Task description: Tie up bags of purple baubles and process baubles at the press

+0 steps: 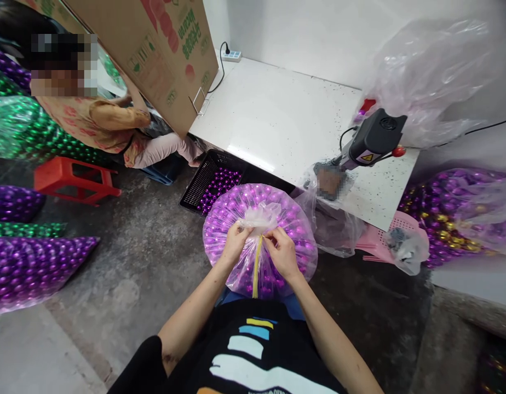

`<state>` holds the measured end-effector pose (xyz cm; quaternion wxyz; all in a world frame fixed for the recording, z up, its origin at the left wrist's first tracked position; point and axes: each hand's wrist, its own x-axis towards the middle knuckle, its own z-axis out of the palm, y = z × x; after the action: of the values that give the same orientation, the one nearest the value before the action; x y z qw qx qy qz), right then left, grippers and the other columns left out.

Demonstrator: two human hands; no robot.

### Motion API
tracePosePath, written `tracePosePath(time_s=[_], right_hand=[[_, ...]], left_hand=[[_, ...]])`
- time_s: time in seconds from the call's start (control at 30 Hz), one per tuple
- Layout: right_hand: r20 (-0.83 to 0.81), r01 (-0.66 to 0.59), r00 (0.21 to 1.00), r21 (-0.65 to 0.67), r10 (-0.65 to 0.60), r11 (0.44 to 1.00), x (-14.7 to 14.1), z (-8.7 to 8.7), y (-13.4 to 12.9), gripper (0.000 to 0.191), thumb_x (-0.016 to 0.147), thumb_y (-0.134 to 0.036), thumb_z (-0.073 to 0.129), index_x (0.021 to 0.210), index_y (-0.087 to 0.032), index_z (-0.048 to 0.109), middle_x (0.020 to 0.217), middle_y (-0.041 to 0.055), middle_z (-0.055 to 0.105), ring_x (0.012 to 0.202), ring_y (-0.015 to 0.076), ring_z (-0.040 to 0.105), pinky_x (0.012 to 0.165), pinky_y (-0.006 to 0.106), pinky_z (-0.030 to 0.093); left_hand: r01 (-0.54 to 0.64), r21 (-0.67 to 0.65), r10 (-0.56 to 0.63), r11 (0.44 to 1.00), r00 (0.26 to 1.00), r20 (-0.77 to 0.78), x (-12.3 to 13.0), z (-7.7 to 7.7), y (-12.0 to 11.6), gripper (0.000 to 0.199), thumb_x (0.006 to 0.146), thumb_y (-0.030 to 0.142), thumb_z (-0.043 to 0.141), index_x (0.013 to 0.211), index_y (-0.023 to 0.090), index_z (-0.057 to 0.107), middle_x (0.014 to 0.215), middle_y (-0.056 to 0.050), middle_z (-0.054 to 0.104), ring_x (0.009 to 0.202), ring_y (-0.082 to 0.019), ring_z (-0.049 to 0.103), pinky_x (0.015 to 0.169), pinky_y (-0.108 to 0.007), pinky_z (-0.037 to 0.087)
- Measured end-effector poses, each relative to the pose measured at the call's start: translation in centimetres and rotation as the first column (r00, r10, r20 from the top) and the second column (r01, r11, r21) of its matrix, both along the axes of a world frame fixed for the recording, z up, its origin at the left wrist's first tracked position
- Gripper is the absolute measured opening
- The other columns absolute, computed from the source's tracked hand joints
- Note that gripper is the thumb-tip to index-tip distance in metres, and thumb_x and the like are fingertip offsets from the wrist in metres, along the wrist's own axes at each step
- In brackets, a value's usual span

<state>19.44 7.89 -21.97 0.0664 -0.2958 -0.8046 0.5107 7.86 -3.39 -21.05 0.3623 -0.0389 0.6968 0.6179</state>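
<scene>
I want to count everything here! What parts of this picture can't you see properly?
- Bag neck: head view, covered by the left hand and right hand.
- Black crate: far end hidden under the white table.
- Cardboard box: cut off by the top edge.
- Machine front: blurred patch.

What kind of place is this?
Likely a small packing workshop: both hands tie a clear bag of purple balls, more filled bags lie on the floor, and a machine sits on the table.

Bright, even light; glare on the white table; edges warped.
</scene>
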Motion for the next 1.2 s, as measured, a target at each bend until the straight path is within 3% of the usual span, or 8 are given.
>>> tracePosePath(time_s=[0.1,0.2,0.33,0.5,0.57,0.73,1.0,1.2], right_hand=[[-0.018,0.0,1.0,0.059,0.001,0.998,0.3,-0.2,-0.7,0.018,0.093,-0.027,0.054,0.092,-0.014,0.066,0.093,0.0038,0.065,0.082,0.0098,0.059,0.077,0.025,0.05],[-0.034,0.002,0.999,0.104,0.001,0.995,0.5,-0.9,-1.9,0.031,0.096,-0.039,0.052,0.097,-0.012,0.067,0.095,0.0049,0.067,0.085,0.0098,0.062,0.082,0.029,0.055],[-0.055,0.035,0.998,0.13,-0.028,0.991,0.6,-2.0,-3.2,0.032,0.096,-0.042,0.053,0.095,-0.012,0.064,0.093,0.0052,0.066,0.085,0.0109,0.062,0.082,0.031,0.056],[-0.088,0.031,0.996,0.094,-0.023,0.995,1.2,-2.8,-3.8,0.024,0.095,-0.032,0.053,0.087,-0.011,0.062,0.084,0.0018,0.06,0.076,0.008,0.055,0.073,0.024,0.049],[-0.098,0.045,0.995,0.082,-0.037,0.996,1.3,-2.8,-3.9,0.02,0.095,-0.027,0.052,0.087,-0.013,0.063,0.085,0.0024,0.06,0.076,0.0086,0.054,0.072,0.024,0.046],[-0.111,0.047,0.993,0.065,-0.039,0.997,1.7,-2.3,-3.8,0.018,0.094,-0.024,0.05,0.087,-0.017,0.065,0.085,0.0042,0.062,0.079,0.0119,0.056,0.075,0.026,0.042],[-0.058,0.069,0.996,0.027,-0.067,0.997,1.1,-2.6,-2.2,0.018,0.093,-0.026,0.049,0.083,-0.017,0.062,0.083,0.003,0.062,0.079,0.0125,0.058,0.075,0.025,0.045],[-0.009,0.09,0.996,0.091,-0.09,0.992,0.4,-0.8,-0.7,0.016,0.091,-0.025,0.051,0.094,-0.017,0.064,0.097,0.0063,0.061,0.087,0.015,0.058,0.076,0.028,0.045]], left_hand=[[-0.048,-0.248,-0.059,0.968,0.911,-0.409,0.9,4.5,-1.1,0.063,0.076,0.033,0.07,0.134,0.018,0.05,0.141,-0.014,0.052,0.132,-0.032,0.048,0.111,-0.047,0.037],[0.113,-0.32,-0.334,0.941,0.477,-0.813,2.4,8.5,0.4,0.072,0.09,0.027,0.053,0.154,0.024,0.022,0.158,-0.013,0.033,0.146,-0.03,0.032,0.119,-0.05,0.027],[0.618,-0.668,-0.791,0.414,-0.12,-0.601,1.6,7.7,4.1,0.049,0.093,0.022,0.043,0.141,0.022,0.046,0.133,-0.01,0.061,0.124,-0.025,0.056,0.115,-0.048,0.032],[0.517,-0.856,-0.987,0.025,-0.122,-0.103,-3.5,3.5,2.3,0.032,0.093,0.039,0.05,0.092,0.012,0.068,0.093,-0.016,0.07,0.092,-0.032,0.064,0.091,-0.048,0.043],[0.645,-0.76,-0.996,0.081,0.084,-0.035,-4.3,2.4,0.3,0.035,0.085,0.048,0.062,0.08,0.013,0.067,0.079,-0.012,0.067,0.079,-0.028,0.062,0.078,-0.039,0.044],[0.804,-0.164,-0.796,0.571,0.592,0.131,-2.5,-0.4,-2.9,0.042,0.072,0.056,0.07,0.079,0.015,0.066,0.061,0.003,0.05,0.058,-0.013,0.044,0.059,-0.025,0.033],[0.537,0.129,-0.553,0.833,0.807,0.209,-0.3,-1.2,-3.7,0.043,0.075,0.052,0.069,0.091,0.012,0.064,0.074,0.0,0.054,0.065,-0.011,0.045,0.062,-0.024,0.034],[0.525,0.037,-0.525,0.85,0.843,0.117,0.1,-0.9,-2.7,0.035,0.078,0.047,0.066,0.084,0.013,0.062,0.067,0.004,0.047,0.06,-0.009,0.039,0.057,-0.023,0.029]])
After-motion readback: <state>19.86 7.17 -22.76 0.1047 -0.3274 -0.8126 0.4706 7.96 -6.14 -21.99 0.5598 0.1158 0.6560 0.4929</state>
